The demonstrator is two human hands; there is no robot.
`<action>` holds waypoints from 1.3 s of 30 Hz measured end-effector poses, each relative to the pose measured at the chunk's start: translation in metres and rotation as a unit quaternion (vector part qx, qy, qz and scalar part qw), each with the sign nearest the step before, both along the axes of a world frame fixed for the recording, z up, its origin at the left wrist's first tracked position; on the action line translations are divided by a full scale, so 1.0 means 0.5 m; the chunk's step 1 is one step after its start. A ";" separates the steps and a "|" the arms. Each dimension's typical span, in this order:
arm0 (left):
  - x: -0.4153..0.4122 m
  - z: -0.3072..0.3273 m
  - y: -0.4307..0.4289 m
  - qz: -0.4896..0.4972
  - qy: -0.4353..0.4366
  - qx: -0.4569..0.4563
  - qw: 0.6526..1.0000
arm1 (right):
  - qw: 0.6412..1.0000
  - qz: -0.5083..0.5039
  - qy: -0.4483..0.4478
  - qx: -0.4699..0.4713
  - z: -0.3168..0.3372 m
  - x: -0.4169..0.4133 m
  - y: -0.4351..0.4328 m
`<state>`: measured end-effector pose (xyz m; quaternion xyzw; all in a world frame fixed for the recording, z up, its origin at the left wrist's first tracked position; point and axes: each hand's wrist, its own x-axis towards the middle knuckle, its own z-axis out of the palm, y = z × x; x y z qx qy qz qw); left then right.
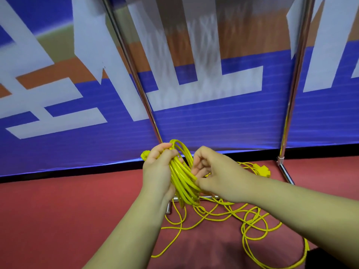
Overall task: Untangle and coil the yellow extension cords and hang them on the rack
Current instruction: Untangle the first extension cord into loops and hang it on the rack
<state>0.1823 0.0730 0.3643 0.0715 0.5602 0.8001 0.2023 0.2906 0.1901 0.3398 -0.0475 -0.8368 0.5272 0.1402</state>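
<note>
Both forearms reach in from the bottom and right edges and meet at mid-frame. Left hand [158, 168] has its fingers wrapped tight round a coil [181, 179] of yellow cord, held upright above the floor, with a yellow plug [145, 154] sticking out past the knuckles on the far side. Right hand [213, 170] is up against the same coil from the other side: fingers curled in, thumb laid on the lower strands, so the coil is pinched between them.

Below and to the right of the hands, the loose cord [250, 220] sprawls over the red floor [58, 214] in overlapping loops, some running off under the right forearm and out toward the bottom right corner. A yellow socket block [262, 170] lies on the floor behind the right wrist, near the rack's right foot.

The rack [296, 78] is chrome tube: two uprights rise out of the top of the frame, the left one leaning across behind the left hand, with low base bars on the floor, one of them poking out under the coil. Between the uprights the space is open. To the left of the hands the floor is bare red up to the wall line.

Close behind the rack stands a blue banner [213, 121] with large white shapes, its bottom edge meeting the floor in a dark strip.
</note>
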 end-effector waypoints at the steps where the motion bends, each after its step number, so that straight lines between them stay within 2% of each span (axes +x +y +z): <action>1: -0.005 0.005 -0.005 0.006 0.002 0.005 1.000 | 1.000 0.004 0.001 0.004 -0.006 -0.002 -0.001; 6: -0.024 0.036 -0.037 0.011 -0.008 0.062 0.998 | 1.000 0.011 -0.010 -0.010 -0.038 -0.007 -0.006; 13: -0.075 0.064 -0.099 -0.026 -0.054 0.161 0.985 | 0.995 0.003 -0.056 0.083 -0.112 -0.028 -0.008; 15: -0.081 0.069 -0.114 -0.034 -0.059 0.174 0.982 | 0.995 -0.006 -0.061 0.080 -0.130 -0.041 -0.018; 23: -0.094 0.068 -0.153 -0.056 0.005 0.118 0.991 | 0.998 -0.001 -0.050 -0.034 -0.110 -0.068 -0.008; 32: -0.088 0.055 -0.144 -0.054 0.012 0.080 0.995 | 0.998 0.022 -0.025 -0.047 -0.027 -0.055 -0.002; 39: -0.085 0.056 -0.123 -0.057 -0.008 0.113 0.992 | 0.987 0.110 -0.080 -0.085 -0.063 -0.049 -0.010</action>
